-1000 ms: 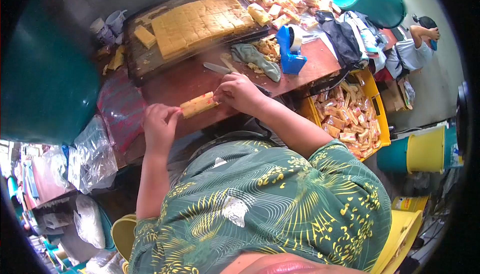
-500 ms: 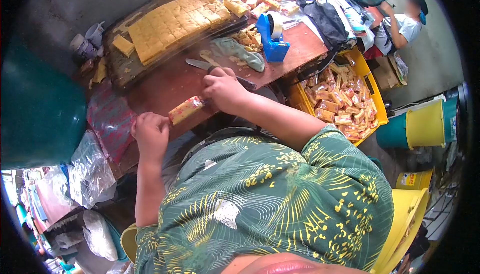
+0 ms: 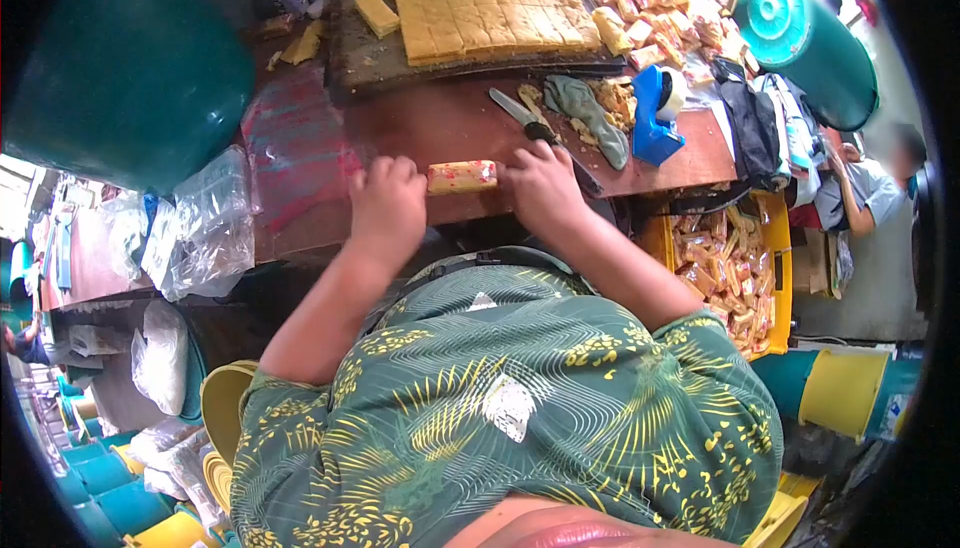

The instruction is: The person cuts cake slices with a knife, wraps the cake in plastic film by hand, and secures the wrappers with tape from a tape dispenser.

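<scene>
The desk (image 3: 410,120) carries a scored yellow cake slab (image 3: 490,16) on its far side. Left hand (image 3: 388,200) and right hand (image 3: 545,186) each close their grip on opposite ends of a wrapped cake bar (image 3: 462,177), near the desk's near edge.

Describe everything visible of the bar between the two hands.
The bar is a short, yellow, cake-like block with red markings, apparently wrapped in clear, shiny film. It runs lengthwise from hand to hand, near the front edge of the reddish-brown tabletop; whether it rests there is unclear. The left hand is at one end, the right hand at the other; their exact grip is hidden.
</scene>
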Available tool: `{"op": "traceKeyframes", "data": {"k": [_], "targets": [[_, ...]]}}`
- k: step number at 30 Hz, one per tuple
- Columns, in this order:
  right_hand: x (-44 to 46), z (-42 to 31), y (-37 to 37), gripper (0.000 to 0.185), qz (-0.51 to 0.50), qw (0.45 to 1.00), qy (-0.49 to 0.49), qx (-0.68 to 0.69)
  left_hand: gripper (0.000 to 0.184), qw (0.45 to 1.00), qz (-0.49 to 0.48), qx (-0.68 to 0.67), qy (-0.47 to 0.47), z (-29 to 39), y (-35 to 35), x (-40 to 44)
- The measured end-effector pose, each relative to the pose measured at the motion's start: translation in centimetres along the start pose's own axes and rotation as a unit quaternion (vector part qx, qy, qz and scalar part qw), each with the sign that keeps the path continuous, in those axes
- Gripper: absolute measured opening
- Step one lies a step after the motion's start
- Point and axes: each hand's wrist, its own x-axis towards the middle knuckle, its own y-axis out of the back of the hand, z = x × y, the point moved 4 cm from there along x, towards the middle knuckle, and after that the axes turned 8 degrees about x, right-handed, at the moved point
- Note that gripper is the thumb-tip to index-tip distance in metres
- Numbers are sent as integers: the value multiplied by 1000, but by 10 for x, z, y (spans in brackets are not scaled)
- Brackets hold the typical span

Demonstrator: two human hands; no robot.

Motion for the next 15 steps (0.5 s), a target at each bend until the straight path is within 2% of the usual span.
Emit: {"op": "traceKeyframes", "data": {"k": [1,2,3,5,6,7,9,10,13,14,15], "targets": [[-9,-6,-1,30,-34,999,-9,-4,37,999,34,0,-3,8,-6,-12],[-16,-13,5,36,-28,999,-2,44,49,998,48,-39,17,13,-2,-17],[-22,-18,9,43,-26,995,3,94,48,986,57,-153,47,13,0,-12],[-25,-23,7,52,-26,994,15,108,46,919,72,-373,104,8,-2,10],[-26,-24,7,57,-23,993,19,113,43,832,11,-524,181,3,-19,19],[-23,-23,9,59,5,988,-11,156,41,745,-5,-639,188,4,-31,24],[-11,-17,13,64,65,966,-68,240,39,527,-40,-827,189,12,-45,36],[-6,-11,16,62,107,940,-67,315,37,513,-44,-839,177,18,-39,35],[3,-4,39,58,147,902,-12,406,34,595,-67,-789,133,24,-54,35],[2,-4,46,54,197,913,15,358,37,701,-41,-705,100,21,-57,36],[1,-4,47,53,185,927,66,320,40,791,-12,-608,65,19,-55,39]]}}
